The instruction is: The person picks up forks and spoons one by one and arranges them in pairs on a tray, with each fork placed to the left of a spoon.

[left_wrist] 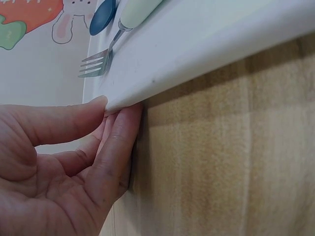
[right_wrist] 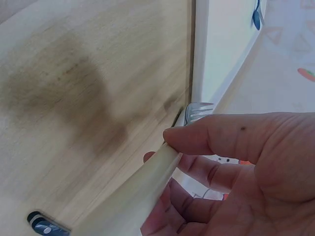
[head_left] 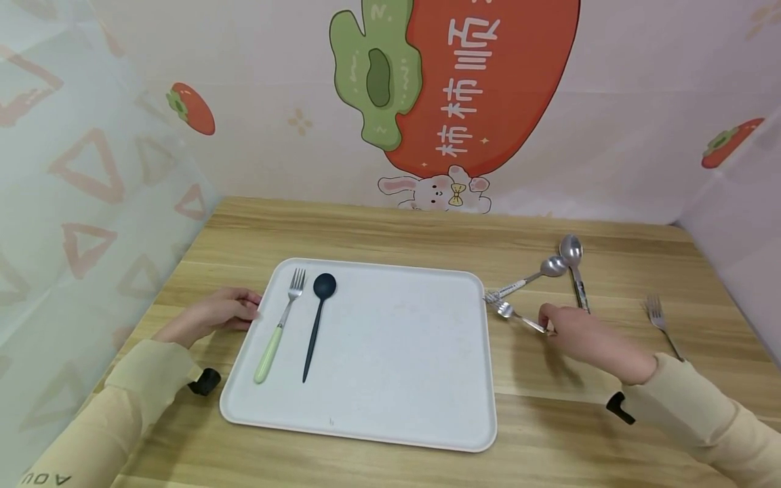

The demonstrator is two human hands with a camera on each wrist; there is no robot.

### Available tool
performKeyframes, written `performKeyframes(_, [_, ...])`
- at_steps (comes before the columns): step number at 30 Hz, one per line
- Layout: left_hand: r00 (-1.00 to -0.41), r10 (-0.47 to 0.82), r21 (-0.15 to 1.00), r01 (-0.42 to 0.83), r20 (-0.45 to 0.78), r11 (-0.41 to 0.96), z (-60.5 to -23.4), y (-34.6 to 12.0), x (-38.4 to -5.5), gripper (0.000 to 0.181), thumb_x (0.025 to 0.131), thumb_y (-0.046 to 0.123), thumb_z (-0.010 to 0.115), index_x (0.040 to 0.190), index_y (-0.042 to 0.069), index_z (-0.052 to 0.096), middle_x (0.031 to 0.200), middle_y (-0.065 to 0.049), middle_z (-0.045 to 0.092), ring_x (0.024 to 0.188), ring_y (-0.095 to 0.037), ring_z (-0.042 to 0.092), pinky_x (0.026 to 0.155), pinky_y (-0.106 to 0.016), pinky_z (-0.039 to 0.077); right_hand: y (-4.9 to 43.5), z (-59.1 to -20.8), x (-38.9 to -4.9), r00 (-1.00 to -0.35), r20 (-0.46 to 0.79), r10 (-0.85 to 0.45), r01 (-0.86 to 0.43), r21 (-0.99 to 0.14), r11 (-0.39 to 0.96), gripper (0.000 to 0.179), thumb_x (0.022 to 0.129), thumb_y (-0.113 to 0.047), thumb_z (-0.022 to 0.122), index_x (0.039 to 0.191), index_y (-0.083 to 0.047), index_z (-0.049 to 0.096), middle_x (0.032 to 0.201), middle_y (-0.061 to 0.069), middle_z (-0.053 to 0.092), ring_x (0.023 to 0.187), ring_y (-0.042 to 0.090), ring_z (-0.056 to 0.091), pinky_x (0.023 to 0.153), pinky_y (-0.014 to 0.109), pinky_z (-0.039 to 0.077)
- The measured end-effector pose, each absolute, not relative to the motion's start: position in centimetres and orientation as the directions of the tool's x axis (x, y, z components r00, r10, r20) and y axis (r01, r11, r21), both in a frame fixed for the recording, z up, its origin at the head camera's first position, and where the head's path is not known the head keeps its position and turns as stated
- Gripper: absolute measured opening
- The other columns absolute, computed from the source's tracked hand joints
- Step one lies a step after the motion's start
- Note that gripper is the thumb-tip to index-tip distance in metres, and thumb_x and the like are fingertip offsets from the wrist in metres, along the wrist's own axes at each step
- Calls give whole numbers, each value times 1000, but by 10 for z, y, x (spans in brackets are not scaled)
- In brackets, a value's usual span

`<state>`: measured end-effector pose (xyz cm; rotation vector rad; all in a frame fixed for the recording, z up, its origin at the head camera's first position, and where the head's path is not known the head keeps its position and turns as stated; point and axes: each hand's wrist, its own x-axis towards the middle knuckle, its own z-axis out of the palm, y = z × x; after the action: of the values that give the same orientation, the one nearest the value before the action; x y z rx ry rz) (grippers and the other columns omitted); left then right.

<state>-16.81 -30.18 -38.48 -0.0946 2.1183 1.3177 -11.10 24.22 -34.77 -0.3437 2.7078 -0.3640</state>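
Okay, right hand point(head_left: 573, 333), nearly closed, pinches fork point(head_left: 505, 310) by handle point(right_wrist: 133, 193); probably light, stiff, slick, best held there. Left hand point(head_left: 228, 310) pinches white tray point(head_left: 403, 359) edge.

- Worktop point(head_left: 390, 234): light wood, streaked grain, meets the back wall.
- Back wall point(head_left: 262, 88): pale covering, faint flower marks.
- Printed at its middle: big orange-red fruit point(head_left: 512, 88), green leaves point(head_left: 348, 68), white characters point(head_left: 470, 44); white rabbit point(head_left: 436, 191) below, yellow bow.
- Left wall point(head_left: 36, 176): whitish, faded reddish triangle outlines.
- Right wall point(head_left: 747, 224): plain, pale.
- Light: soft shadows on the wood.
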Motion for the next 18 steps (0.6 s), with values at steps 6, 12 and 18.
performKeyframes(6, [-792, 277, 792, -376, -544, 480, -385, -303, -169, 40, 87, -1, 53, 118, -17, 34, 88, -5, 48, 76, -9, 53, 71, -25, 52, 231, -346, -112, -888, -342, -306, -211, -288, 934, 13, 80, -1, 54, 93, -4, 54, 74, 4, 53, 64, 18, 44, 53, 29, 38])
performKeyframes(12, [-793, 266, 787, -381, -548, 486, -388, -303, -170, 41, 87, 0, 53, 118, -17, 34, 88, -5, 49, 76, -9, 54, 72, -25, 52, 219, -344, -113, -893, -305, -329, -256, -257, 932, 14, 78, 0, 58, 91, -6, 55, 72, 3, 51, 61, 17, 43, 51, 27, 36])
performKeyframes(18, [-796, 263, 785, -375, -545, 493, -389, -303, -170, 41, 86, 0, 54, 118, -17, 35, 88, -5, 50, 76, -9, 54, 71, -25, 52, 203, -340, -114, -880, -316, -354, -275, -268, 923, 15, 79, 0, 59, 92, -6, 56, 74, 3, 51, 63, 16, 44, 53, 26, 38])
